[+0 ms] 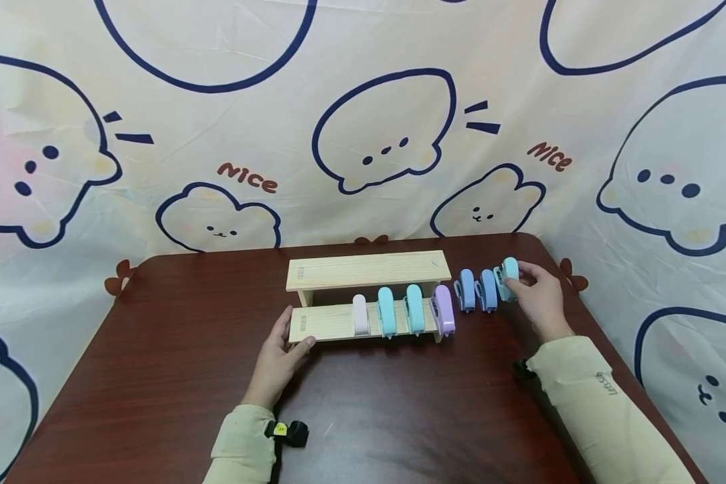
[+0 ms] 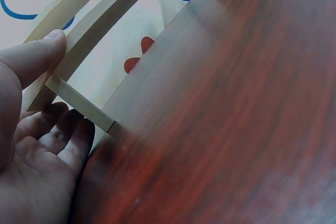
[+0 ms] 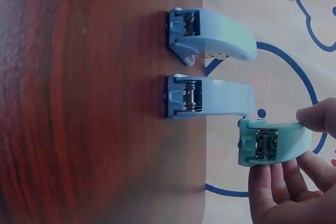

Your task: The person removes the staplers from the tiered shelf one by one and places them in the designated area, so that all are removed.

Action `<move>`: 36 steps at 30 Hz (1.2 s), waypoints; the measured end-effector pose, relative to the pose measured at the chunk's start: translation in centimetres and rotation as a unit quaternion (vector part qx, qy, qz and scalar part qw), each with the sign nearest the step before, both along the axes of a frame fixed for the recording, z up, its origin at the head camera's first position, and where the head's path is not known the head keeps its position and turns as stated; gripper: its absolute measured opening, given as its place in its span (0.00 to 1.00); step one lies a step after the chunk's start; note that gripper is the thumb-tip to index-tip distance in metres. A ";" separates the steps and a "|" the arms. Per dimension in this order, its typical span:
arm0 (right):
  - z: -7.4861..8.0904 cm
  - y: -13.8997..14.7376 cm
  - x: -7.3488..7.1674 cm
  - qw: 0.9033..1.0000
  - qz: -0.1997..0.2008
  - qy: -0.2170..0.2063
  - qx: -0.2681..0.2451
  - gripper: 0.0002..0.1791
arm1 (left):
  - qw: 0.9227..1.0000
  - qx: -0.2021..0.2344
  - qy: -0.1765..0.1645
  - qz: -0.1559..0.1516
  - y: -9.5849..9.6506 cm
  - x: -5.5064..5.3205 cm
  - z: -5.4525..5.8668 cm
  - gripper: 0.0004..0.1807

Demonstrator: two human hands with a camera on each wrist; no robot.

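Observation:
My right hand (image 1: 543, 299) pinches a mint-green stapler (image 3: 278, 142) between thumb and fingers. In the right wrist view it is held off the table. Beside it two blue staplers (image 3: 226, 96) stand upright on the table, right of a two-step wooden rack (image 1: 369, 270). My left hand (image 1: 278, 359) grips the left end of the rack's lower step, thumb on the front edge. On that step stand a white stapler (image 1: 360, 314), two turquoise staplers (image 1: 386, 312) and, at the right end, a purple stapler (image 1: 444, 310).
The dark brown table (image 1: 175, 363) reaches back to a patterned cloth (image 1: 387, 134) that hangs behind and at both sides. The rack's upper step holds nothing. Black straps with small devices (image 1: 290, 433) sit at the cuffs.

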State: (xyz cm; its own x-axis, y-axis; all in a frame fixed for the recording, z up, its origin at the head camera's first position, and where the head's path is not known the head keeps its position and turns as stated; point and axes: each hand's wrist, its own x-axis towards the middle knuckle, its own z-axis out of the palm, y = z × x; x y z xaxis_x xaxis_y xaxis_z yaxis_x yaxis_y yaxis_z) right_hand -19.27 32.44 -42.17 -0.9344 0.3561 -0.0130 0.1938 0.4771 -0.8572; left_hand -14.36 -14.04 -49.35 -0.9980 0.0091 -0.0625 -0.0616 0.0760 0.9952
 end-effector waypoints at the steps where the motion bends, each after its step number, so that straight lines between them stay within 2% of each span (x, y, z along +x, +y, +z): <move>1: -0.1 0.1 0.0 1.000 0.000 0.000 0.000 0.31 | 1.000 -0.001 0.001 0.000 0.0 0.0 0.0 0.47; 24: -2.0 1.0 -0.4 1.000 0.009 -0.028 0.001 0.31 | 1.000 0.000 0.001 -0.002 0.0 0.1 0.1 0.47; 36: -2.9 1.4 -0.7 1.000 0.009 -0.028 0.003 0.30 | 1.000 0.000 0.007 -0.002 0.0 0.1 0.0 0.47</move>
State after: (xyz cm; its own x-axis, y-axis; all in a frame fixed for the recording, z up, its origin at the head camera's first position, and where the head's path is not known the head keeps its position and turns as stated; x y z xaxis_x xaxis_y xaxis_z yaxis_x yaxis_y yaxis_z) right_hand -19.96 33.87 -45.08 -0.9386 0.3391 -0.0629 0.2323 0.4870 -0.8420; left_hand -14.31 -14.07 -49.39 -0.9988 0.0139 -0.0479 -0.0467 0.0759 0.9960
